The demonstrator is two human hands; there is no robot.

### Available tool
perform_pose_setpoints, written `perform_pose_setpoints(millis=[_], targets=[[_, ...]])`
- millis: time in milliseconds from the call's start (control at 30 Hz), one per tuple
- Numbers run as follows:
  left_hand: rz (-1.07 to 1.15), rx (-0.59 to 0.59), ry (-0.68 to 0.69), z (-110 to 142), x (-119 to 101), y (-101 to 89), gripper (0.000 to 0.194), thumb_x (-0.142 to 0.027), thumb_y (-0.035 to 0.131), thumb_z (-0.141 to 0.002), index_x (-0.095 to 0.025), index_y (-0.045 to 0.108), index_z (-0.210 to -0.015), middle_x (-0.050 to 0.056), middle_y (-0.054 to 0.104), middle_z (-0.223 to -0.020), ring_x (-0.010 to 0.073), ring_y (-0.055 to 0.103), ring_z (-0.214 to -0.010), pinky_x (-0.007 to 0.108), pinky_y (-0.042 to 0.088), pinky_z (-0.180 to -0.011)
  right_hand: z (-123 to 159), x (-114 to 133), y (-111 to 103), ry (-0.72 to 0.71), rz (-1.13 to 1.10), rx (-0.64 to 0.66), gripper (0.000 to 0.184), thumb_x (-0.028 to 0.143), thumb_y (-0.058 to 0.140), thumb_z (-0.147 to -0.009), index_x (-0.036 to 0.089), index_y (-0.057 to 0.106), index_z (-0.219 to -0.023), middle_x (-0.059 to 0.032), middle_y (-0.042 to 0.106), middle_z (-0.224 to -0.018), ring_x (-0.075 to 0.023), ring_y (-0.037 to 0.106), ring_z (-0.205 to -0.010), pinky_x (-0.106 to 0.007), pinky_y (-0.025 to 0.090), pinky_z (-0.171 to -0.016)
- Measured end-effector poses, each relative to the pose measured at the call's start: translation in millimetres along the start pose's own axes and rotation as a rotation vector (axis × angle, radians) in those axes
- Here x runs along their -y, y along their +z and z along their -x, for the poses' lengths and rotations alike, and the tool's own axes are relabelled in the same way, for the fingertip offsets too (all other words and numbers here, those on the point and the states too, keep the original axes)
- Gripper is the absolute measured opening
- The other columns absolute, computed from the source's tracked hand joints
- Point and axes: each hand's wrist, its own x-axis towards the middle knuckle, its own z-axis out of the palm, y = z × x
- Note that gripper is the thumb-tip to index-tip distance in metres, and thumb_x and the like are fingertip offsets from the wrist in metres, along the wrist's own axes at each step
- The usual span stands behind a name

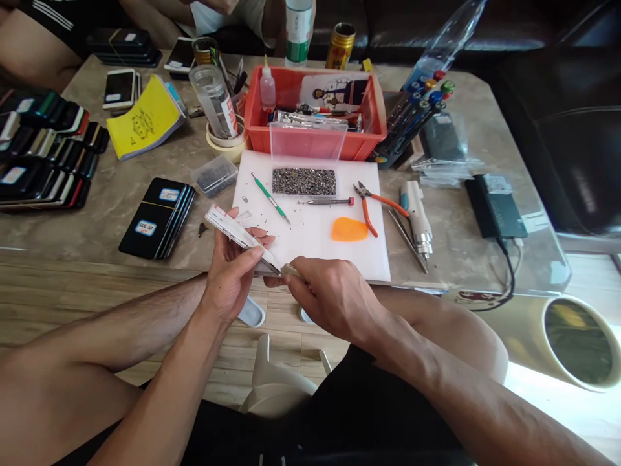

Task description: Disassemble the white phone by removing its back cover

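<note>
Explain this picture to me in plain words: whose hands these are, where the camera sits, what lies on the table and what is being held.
The camera sits on a person's head, looking down at their own bare hands. The left hand holds a white phone tilted on edge; the right hand presses a small tool against its lower end. On the table lies a white mat with a tray of tiny screws, a green-handled pick, orange pliers and an orange wedge. Behind stands a red bin; stacked phones lie left. Another person sits at the far edge.
</note>
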Motion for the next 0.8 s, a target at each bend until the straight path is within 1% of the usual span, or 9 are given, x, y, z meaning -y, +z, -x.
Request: perform_pose_setpoints(millis=[133,267,367,433,567,800], targets=[[0.008,0.006,0.020,0,6,1.0,0.071,-0.022,0.088,-0.072,-0.036,0.056,-0.133,-0.002,0.069,-0.104,0.0190,0.068,-0.100,0.038,0.053,-0.098,0,-3,5,0.007,0.037,-0.040,0.024,0.033,0.050,-0.103,0.020,0.062,-0.086,0.0003,0.062,-0.066,-0.0133,0.046,-0.054,-0.028,0.022,-0.055],[-0.015,0.017,0.069,1,13,4.7,0.072,-0.020,0.087,-0.072,-0.036,0.054,-0.134,-0.003,0.066,-0.104,0.0189,0.066,-0.104,0.036,0.052,-0.098,-1,-2,3,0.038,0.103,-0.006,0.025,0.034,0.050,-0.102,0.021,0.060,-0.083,0.0011,0.056,-0.061,-0.0139,0.038,-0.051,-0.029,0.020,-0.054],[-0.043,0.016,0.098,1,17,9.2,0.077,-0.018,0.086,-0.072,-0.034,0.050,-0.137,-0.003,0.064,-0.102,0.0182,0.064,-0.102,0.034,0.051,-0.095,-1,1,-1,0.073,0.169,0.044,0.025,0.035,0.051,-0.102,0.021,0.059,-0.082,0.0005,0.056,-0.060,-0.0145,0.038,-0.051,-0.030,0.019,-0.054],[-0.059,0.024,0.119,1,18,12.1,0.079,-0.018,0.086,-0.071,-0.033,0.049,-0.139,-0.002,0.063,-0.102,0.0178,0.064,-0.102,0.033,0.051,-0.095,-1,2,-3,0.087,0.207,0.052,0.026,0.035,0.050,-0.102,0.021,0.059,-0.081,0.0000,0.056,-0.060,-0.0150,0.039,-0.051,-0.031,0.018,-0.055],[-0.074,0.030,0.128,1,20,15.4,0.078,-0.020,0.087,-0.071,-0.032,0.049,-0.138,-0.001,0.063,-0.104,0.0195,0.064,-0.106,0.035,0.050,-0.099,3,1,-1,0.075,0.228,-0.017,0.027,0.033,0.049,-0.102,0.021,0.058,-0.080,-0.0004,0.058,-0.061,-0.0152,0.043,-0.052,-0.031,0.018,-0.056],[-0.056,0.020,0.128,0,21,14.8,0.081,-0.024,0.088,-0.070,-0.032,0.045,-0.139,-0.001,0.065,-0.102,0.0200,0.063,-0.104,0.036,0.049,-0.100,7,-5,6,0.019,0.141,-0.085,0.029,0.032,0.047,-0.102,0.021,0.056,-0.077,0.0025,0.051,-0.056,-0.0130,0.036,-0.049,-0.029,0.019,-0.055]])
